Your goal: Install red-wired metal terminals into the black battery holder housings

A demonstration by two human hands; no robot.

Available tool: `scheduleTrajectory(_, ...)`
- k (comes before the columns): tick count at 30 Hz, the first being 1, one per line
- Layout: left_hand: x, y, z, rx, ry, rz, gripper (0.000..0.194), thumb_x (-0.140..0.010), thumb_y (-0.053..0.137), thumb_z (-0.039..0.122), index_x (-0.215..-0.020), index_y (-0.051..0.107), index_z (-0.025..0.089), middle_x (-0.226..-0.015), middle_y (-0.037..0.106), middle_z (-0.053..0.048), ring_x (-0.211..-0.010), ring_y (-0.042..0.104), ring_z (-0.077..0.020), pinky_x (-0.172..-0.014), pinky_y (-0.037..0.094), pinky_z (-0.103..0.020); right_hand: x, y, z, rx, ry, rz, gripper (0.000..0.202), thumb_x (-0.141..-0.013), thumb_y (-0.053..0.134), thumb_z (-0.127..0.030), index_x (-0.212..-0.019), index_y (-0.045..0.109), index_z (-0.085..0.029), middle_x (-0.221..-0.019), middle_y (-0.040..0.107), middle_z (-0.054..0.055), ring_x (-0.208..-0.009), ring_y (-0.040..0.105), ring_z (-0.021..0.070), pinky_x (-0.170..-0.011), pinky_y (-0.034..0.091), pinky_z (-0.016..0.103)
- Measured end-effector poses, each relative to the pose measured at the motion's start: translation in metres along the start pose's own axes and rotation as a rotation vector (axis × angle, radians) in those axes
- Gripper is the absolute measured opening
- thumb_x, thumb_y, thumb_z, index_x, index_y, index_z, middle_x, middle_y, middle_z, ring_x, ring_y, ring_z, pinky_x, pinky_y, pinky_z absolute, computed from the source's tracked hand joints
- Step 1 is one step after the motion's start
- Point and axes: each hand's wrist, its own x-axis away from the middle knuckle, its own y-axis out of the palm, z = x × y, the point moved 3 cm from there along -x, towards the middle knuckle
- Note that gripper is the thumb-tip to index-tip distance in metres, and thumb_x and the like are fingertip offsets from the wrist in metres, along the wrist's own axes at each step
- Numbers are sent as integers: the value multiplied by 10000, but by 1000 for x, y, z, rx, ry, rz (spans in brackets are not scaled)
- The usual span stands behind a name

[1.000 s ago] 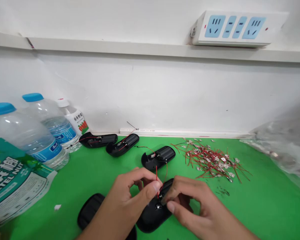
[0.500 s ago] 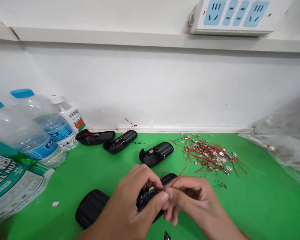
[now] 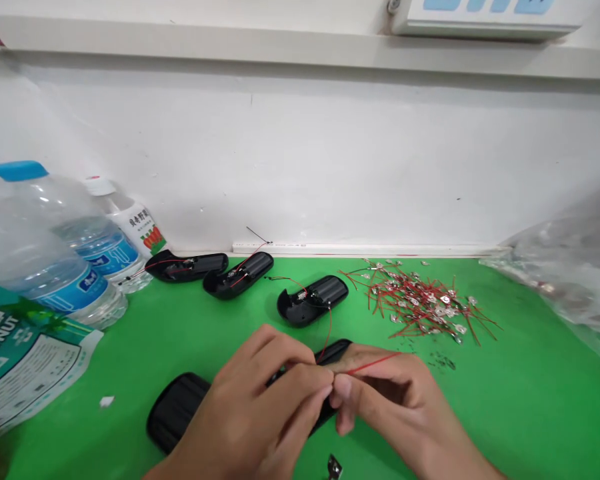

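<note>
"What was closest to us?"

"A little dark bit (image 3: 335, 467) at the very bottom of the view, on the green bench (image 3: 130, 353). Just past it were the two hands."

"Did they have room to move?"

"More on one side. Green bench showed next to the right hand (image 3: 387, 390). A black case (image 3: 175, 410) poked out from behind the left hand (image 3: 270, 393)."

"What did they hold?"

"The right hand pinched a red wire (image 3: 375, 363). The left hand was curled, with its fingertips right by the right hand's. I can't tell if it gripped anything."

"What did the wire look like?"

"Thin, bright red and nearly straight. It leaned up over the right hand. A dark, smooth shell (image 3: 341, 348) was under the hands, mostly hidden, with one round end sticking out."

"And farther off?"

"Another black shell (image 3: 300, 312), with a thin wire bending down from it. To the right was a messy pile of red wires with silver tabs (image 3: 425, 303). Green bench showed between the pile and the hands."

"Where did the bench stop?"

"At a white strip (image 3: 360, 250) by the wall (image 3: 300, 153). Two more shells (image 3: 227, 288) lay near that edge, next to some bottles (image 3: 75, 287)."
</note>
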Motion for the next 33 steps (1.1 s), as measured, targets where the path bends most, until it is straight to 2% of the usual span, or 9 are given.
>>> scheduleTrajectory(4, -7, 1, 2, -7, -19, -178, 205, -1032, 472, 34, -993, 581, 204, -937, 669, -6, -878, 614, -173, -821, 501, -287, 3, -1, -14, 379, -196, 4, 180, -976, 613, -231, -815, 691, -211, -738, 655, 12, -659, 603, 151, -603, 471, 253)
scheduleTrajectory(8, -6, 6, -1, -72, 14, -377, 243, -1046, 431, 39, -965, 595, 199, -985, 699, -28, -911, 612, -216, -865, 499, -352, 7, -2, -21, 652, -272, -174, 170, -981, 540, -143, -861, 631, -222, -745, 617, 10, -635, 563, 157, -586, 451, 266)
scheduleTrajectory(10, -5, 6, -4, -57, -31, -411, 183, -1020, 514, 44, -976, 597, 201, -1005, 703, -23, -932, 619, -220, -919, 498, -376, 8, -4, -21, 690, -247, -248, 203, -1000, 517, -156, -876, 659, -233, -760, 649, 24, -641, 589, 170, -613, 477, 278)
scheduleTrajectory(12, -4, 4, -6, -66, -103, -414, 174, -939, 706, 122, -1059, 601, 192, -1073, 698, -40, -986, 627, -249, -937, 512, -409, 8, -11, -20, 656, -227, -213, 250, -1028, 517, -236, -852, 695, -247, -742, 662, 33, -658, 613, 190, -628, 496, 290)
scheduleTrajectory(15, -4, 3, -7, -193, -179, -461, 629, -691, 946, 348, -1195, 615, 166, -1157, 686, -109, -1047, 624, -360, -904, 544, -521, 6, -31, -17, 572, -113, -3, 307, -1030, 576, -419, -814, 726, -260, -719, 656, 30, -671, 617, 202, -604, 503, 286)
scheduleTrajectory(17, -3, 4, -6, -319, -198, -498, 699, -668, 942, 404, -1243, 634, 150, -1185, 691, -155, -1073, 625, -421, -912, 539, -602, 4, -41, -13, 546, 12, 67, 357, -997, 606, -492, -754, 709, -252, -686, 622, 19, -625, 577, 188, -536, 469, 266)
scheduleTrajectory(20, 1, 8, -5, -415, -198, -538, 633, -755, 865, 368, -1299, 637, 140, -1207, 705, -190, -1095, 639, -444, -940, 531, -643, 1, -43, -9, 539, 130, 18, 349, -956, 593, -488, -742, 724, -245, -696, 628, 29, -638, 575, 197, -544, 458, 274)
scheduleTrajectory(25, 8, 14, -12, -350, -207, -524, 578, -781, 808, 279, -1306, 607, 143, -1178, 724, -165, -1063, 674, -404, -926, 568, -585, -2, -26, -9, 529, 166, -111, 345, -908, 536, -428, -682, 713, -236, -691, 653, 57, -646, 581, 224, -563, 443, 303)
scheduleTrajectory(33, 14, 13, -12, -238, -172, -288, 767, -724, 733, 120, -1406, 386, 180, -1194, 696, -118, -1084, 686, -335, -914, 593, -429, 4, -24, 2, 554, 173, -72, 320, -919, 536, -434, -839, 774, -235, -797, 734, 73, -735, 675, 252, -635, 522, 335)
